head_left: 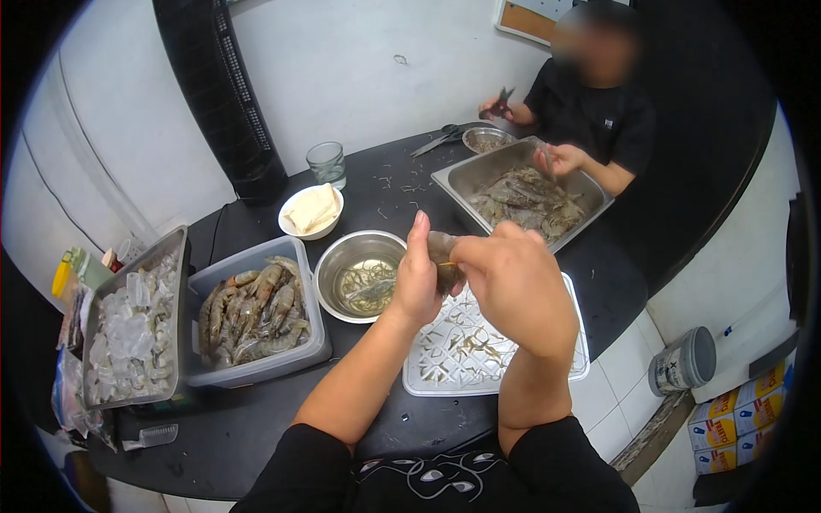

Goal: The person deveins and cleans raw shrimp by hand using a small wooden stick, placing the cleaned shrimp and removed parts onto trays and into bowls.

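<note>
A grey shrimp (442, 248) is held up over the gap between a steel bowl and a white tray. My left hand (417, 278) is wrapped round it, thumb pointing up. My right hand (513, 278) is closed in a pinch at the shrimp's side, where a thin yellowish thing shows; the fingertips are partly hidden. The steel bowl (329, 291), left of my left hand, holds liquid and thin strands. Below my hands lies the white ridged tray (413, 385) with small scraps on it.
A plastic tub (320, 342) of shrimp and a tray of ice (132, 329) stand left. Behind are a bowl with a cloth (312, 209), a glass (327, 164) and scissors (438, 139). Across the table a person (590, 111) holds scissors over a steel pan (462, 179) of shrimp.
</note>
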Demonstrator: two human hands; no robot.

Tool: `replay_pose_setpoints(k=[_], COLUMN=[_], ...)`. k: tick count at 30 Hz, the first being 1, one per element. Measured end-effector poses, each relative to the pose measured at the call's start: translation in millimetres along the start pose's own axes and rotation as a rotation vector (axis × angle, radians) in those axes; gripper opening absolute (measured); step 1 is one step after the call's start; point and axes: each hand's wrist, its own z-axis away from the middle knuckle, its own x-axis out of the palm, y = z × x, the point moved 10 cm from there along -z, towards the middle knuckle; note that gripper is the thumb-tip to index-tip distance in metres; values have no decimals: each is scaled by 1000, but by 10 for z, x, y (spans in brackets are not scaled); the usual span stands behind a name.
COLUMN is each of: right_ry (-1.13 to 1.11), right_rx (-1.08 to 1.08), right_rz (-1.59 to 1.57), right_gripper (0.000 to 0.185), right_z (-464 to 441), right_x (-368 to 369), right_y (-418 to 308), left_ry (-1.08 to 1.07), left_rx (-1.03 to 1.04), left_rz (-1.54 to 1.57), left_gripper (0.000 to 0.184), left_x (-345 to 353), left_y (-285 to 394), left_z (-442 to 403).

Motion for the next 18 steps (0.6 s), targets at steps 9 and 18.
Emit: replay_pose_setpoints(k=[9, 18], right_ry=[69, 197], right_rx=[10, -79], right_rz=[-171, -146], right_gripper=[6, 20], right_z=[-68, -59], right_x=[-36, -190], right_y=[217, -102], left_ry=[-53, 12], left_rx=[-3, 462], left_rz=[137, -93], left_gripper=[65, 64], left_x=[34, -96], left_y=[7, 436], left_z=[-34, 126])
